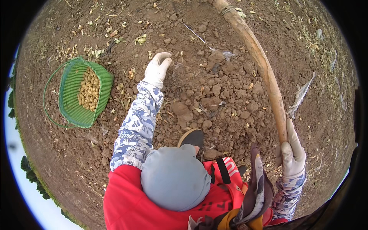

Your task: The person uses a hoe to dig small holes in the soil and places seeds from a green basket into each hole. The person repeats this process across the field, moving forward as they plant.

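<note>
My left hand [157,69], in a whitish glove, is over the soil with its fingers curled and the thumb close to them. Nothing shows between the fingertips, though the inside of the hand is hidden. To its left, a green woven plastic basket [107,89] leans with its mouth towards me. Unshelled peanuts [89,90] lie inside it. My right hand [291,155], also gloved, grips the lower end of a long, curved wooden handle [266,67]. Wire binds that handle near the top edge, where its far end leaves the view.
Cloddy brown soil [212,95] spreads all around, with dry leaves and stems. Plastic film scraps [300,95] lie to the right, and another scrap [225,54] ahead. A dark shoe [192,139] stands below the grey cap [175,178]. A patterned cloth [257,187] hangs near my right arm.
</note>
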`<action>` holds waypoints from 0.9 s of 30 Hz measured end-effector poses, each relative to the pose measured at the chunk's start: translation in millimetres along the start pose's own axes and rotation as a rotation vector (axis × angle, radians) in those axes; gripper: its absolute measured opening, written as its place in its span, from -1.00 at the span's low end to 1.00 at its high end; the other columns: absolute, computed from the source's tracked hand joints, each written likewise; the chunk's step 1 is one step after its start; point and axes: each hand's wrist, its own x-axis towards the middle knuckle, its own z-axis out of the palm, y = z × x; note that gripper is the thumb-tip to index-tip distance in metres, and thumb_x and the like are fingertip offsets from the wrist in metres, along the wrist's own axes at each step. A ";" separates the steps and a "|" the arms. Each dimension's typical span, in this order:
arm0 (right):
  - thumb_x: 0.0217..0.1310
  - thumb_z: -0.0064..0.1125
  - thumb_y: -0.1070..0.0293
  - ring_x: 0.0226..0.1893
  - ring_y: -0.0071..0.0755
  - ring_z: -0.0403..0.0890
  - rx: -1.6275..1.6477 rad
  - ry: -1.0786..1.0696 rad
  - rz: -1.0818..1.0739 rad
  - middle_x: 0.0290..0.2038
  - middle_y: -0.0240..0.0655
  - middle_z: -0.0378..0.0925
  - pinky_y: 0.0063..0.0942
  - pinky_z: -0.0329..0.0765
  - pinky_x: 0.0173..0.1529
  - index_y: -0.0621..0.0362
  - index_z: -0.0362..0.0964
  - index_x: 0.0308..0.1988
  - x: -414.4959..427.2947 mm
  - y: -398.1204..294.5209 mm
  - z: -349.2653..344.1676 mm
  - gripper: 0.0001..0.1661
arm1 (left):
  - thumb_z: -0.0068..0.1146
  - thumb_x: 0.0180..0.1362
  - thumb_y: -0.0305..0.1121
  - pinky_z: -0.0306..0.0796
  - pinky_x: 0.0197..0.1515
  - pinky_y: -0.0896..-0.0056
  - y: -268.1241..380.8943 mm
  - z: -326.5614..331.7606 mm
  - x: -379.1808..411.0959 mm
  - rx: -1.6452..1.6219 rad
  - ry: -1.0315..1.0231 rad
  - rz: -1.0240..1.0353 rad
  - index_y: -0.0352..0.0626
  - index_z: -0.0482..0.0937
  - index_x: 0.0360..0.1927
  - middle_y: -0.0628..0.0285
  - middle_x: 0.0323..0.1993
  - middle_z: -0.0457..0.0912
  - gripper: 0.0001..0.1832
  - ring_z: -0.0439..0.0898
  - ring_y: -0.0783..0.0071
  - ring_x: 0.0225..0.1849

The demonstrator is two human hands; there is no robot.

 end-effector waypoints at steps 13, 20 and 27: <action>0.43 0.17 0.42 0.17 -0.27 0.66 -0.100 -0.259 -0.116 0.16 -0.12 0.64 -0.47 0.50 0.26 0.07 0.35 0.39 37.2 47.9 68.8 -0.41 | 0.36 0.25 -0.36 0.47 -0.22 0.57 19.5 -60.6 0.1 -0.272 0.463 0.037 -0.22 0.61 -0.03 0.32 -0.30 0.64 -0.72 0.58 0.62 -0.39; 0.52 0.05 0.21 -0.24 -0.09 0.74 -0.073 -0.249 -0.071 -0.13 0.01 0.68 -0.35 0.61 -0.04 -0.46 0.24 0.45 100.0 -12.3 122.8 -0.40 | 0.41 0.17 -0.30 0.40 -0.34 0.56 -0.1 -45.8 51.9 -0.060 0.539 -0.056 -0.31 0.59 -0.07 0.32 -0.37 0.63 -0.64 0.49 0.65 -0.43; 0.49 0.11 0.41 -0.36 -0.73 0.44 0.231 -0.209 0.198 -0.10 -0.56 0.65 -0.69 0.46 -0.18 -0.12 0.32 0.44 92.1 39.4 120.5 -0.40 | 0.29 0.20 -0.38 0.35 -0.48 0.60 7.6 -56.5 45.2 -0.187 0.545 -0.004 -0.26 0.59 -0.08 0.32 -0.40 0.60 -0.74 0.44 0.67 -0.54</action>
